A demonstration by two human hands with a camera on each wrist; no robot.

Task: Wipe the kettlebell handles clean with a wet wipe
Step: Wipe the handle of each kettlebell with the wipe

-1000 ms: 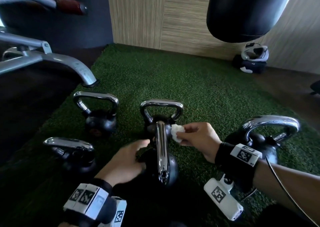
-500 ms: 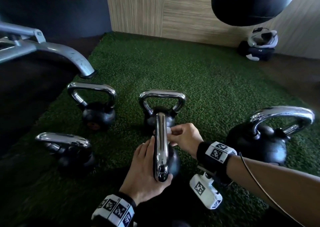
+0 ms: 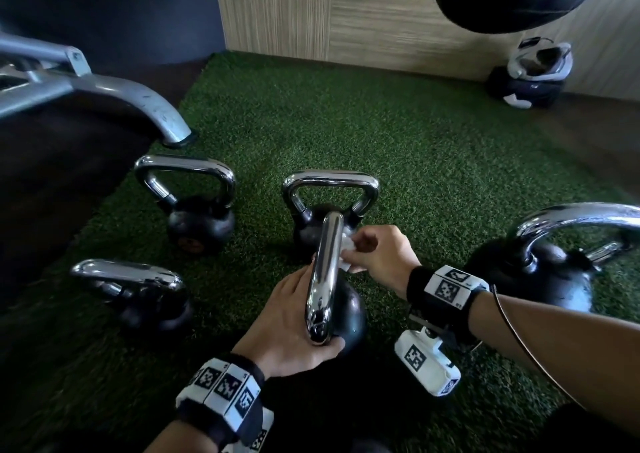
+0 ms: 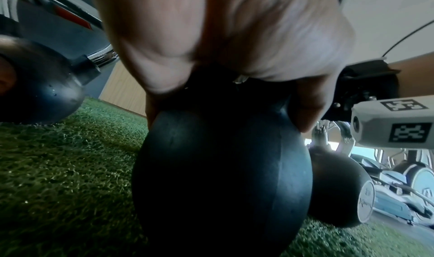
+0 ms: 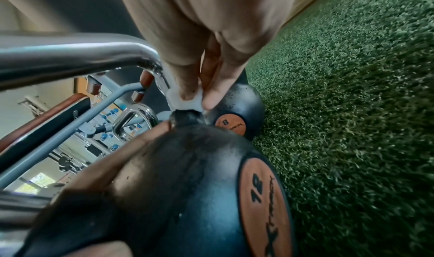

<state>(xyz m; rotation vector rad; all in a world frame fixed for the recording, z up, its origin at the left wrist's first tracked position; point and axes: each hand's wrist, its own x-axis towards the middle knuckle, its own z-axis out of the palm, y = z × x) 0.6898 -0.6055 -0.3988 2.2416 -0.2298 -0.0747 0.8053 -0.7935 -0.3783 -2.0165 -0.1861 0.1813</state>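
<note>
Pinching the wet wipe (image 3: 347,252) against the far side post of the chrome handle (image 3: 323,279), the right hand (image 3: 379,258) works the nearest kettlebell (image 3: 346,314), which stands on the turf (image 3: 398,147) just in front of the middle kettlebell (image 3: 330,206); the left hand (image 3: 294,328) wraps the handle's near end, steadying it; iron this heavy stays put, though polished chrome is slippery, so holding the handle suits; compared with a second ago, the left hand has shifted from the ball onto the handle, and the wipe has reached the chrome.
</note>
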